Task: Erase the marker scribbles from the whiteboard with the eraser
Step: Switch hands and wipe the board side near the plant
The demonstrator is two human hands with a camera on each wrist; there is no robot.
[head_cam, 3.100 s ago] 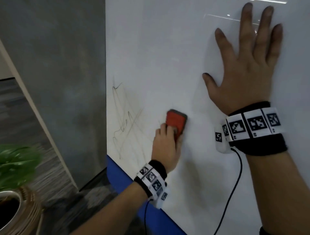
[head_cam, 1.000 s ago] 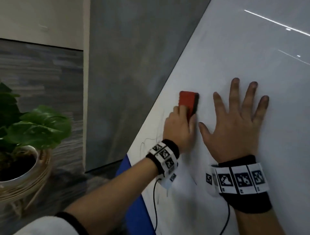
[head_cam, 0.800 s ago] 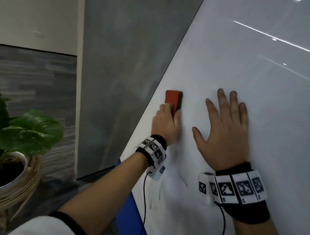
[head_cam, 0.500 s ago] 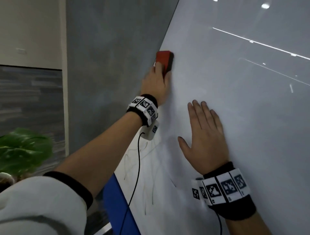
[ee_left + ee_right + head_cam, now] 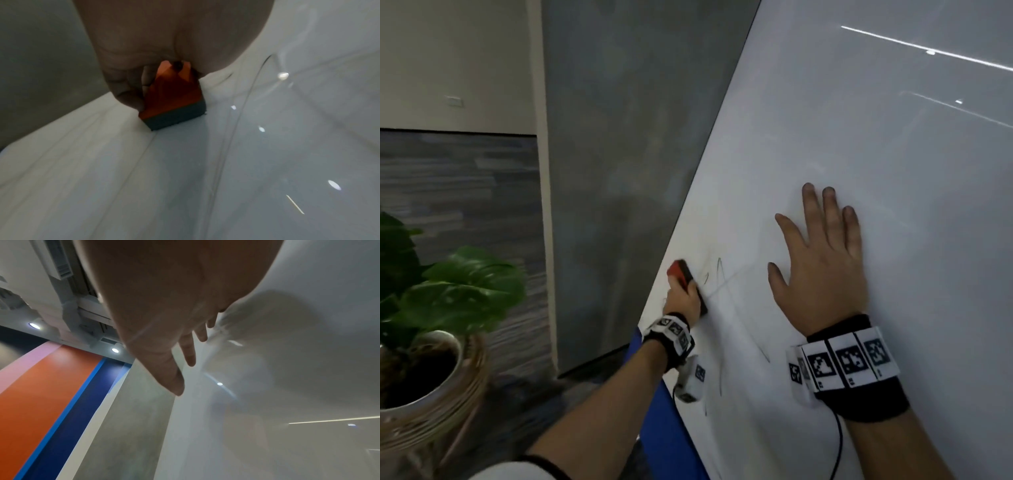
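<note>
Down from the top, left hand (image 5: 683,301) grips eraser (image 5: 680,272); right hand (image 5: 822,270) flat.

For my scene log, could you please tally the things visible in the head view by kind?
Red, dark-felted eraser: 1
White whiteboard: 1
Hands: 2, left hand, right hand
Marker-patterned wristbands: 2
Green potted plant: 1
Total: 7

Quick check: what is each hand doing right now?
Left hand: grips the red block eraser with dark felt, pressed on the white whiteboard.
Right hand: open, flat on the whiteboard, holding nothing.
</note>
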